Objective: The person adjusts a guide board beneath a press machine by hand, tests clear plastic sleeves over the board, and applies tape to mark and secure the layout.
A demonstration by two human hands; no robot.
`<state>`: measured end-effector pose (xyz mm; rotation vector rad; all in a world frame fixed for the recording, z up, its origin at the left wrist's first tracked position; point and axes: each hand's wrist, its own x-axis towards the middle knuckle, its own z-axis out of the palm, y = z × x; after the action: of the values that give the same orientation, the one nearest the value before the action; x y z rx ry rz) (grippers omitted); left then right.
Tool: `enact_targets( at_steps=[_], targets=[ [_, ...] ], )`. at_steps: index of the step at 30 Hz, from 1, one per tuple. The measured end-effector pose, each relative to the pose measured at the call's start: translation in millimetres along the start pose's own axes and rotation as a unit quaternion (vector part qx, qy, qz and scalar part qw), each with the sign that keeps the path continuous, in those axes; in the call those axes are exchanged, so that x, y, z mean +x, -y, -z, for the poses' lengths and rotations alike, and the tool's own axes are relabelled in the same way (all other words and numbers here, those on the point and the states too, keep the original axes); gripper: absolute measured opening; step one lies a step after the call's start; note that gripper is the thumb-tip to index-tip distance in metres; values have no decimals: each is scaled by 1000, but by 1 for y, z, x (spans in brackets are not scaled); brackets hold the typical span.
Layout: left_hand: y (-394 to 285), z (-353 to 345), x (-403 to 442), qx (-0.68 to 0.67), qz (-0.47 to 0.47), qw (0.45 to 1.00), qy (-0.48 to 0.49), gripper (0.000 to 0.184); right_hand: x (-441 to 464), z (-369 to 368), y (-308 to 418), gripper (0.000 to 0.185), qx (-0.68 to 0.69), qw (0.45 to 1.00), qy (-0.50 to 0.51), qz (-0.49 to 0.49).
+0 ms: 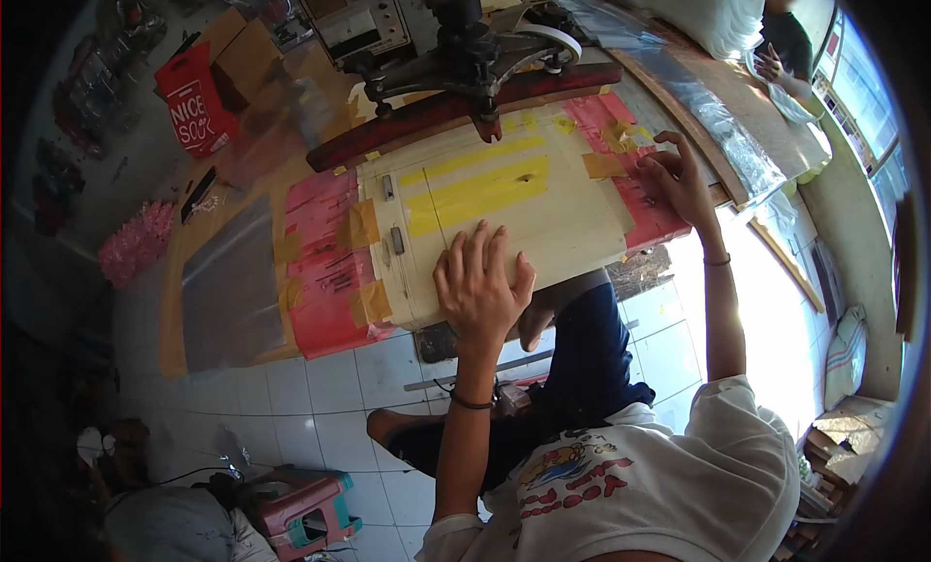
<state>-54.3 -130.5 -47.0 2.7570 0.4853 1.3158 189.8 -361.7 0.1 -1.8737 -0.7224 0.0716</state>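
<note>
My left hand (482, 281) lies with fingers spread on the front part of a cream board (572, 227) marked with yellow tape strips (490, 189). Two small metal pieces (398, 240) sit along the board's left side. My right hand (684, 184) is at the board's right end, over a red-covered strip (652, 201). Its fingers are bent and drawn together; what they hold, if anything, is too small to make out. Behind the board runs a long dark-red bar (572, 80) under a black metal machine head (475, 63).
A second red strip (335, 310) with brown tape and a grey plastic sheet (233, 286) lie left. A red bag (199, 106) and pink shredded material (141, 242) are farther left. A pink-and-teal stool (305, 509) stands on the tiles. Another person (786, 43) is at the back right.
</note>
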Motion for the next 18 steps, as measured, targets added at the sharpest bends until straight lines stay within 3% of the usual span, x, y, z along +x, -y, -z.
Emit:
enact_targets(
  at_steps=[7, 10, 13, 14, 17, 18],
  targets=[
    [-1, 8, 3, -27, 13, 999, 18, 40, 4, -5, -4, 63, 3, 999, 24, 23],
    [-2, 26, 7, -73, 9, 996, 53, 39, 5, -17, 25, 69, -77, 996, 25, -24],
    [19, 51, 16, -277, -30, 951, 137, 34, 32, -32, 14, 71, -149, 986, 67, 24],
    [22, 67, 19, -357, 40, 921, 152, 27, 42, -41, 6, 72, -132, 986, 67, 76],
    [61, 95, 34, -347, 93, 928, 99, 24, 51, -59, 22, 73, -125, 988, 60, 63],
    [76, 99, 39, -327, 148, 929, 88, 23, 53, -64, 23, 74, -99, 991, 55, 69]
  ],
)
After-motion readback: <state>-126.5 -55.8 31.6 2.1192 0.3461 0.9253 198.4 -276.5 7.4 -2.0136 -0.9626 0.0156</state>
